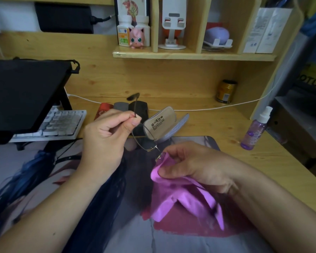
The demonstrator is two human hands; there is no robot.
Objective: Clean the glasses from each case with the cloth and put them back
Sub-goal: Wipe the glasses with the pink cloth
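Left hand [106, 132] pinches one temple of the thin-framed glasses [144, 139], held above the desk mat [44, 170]. Right hand [190, 165] grips pink cloth [181, 194] around the other lens. Open case [162, 123] just behind.

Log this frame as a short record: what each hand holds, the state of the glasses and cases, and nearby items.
left hand: pinches a temple arm of the glasses, holding them above the desk mat
right hand: grips the pink cloth, folded over one lens
open case: behind the glasses, lid up, empty as far as visible
other cases: red, grey and black, in a row behind the left hand
spray bottle: purple, upright at the right on the desk
can: upright by the back wall
stage: wiping, not yet put back
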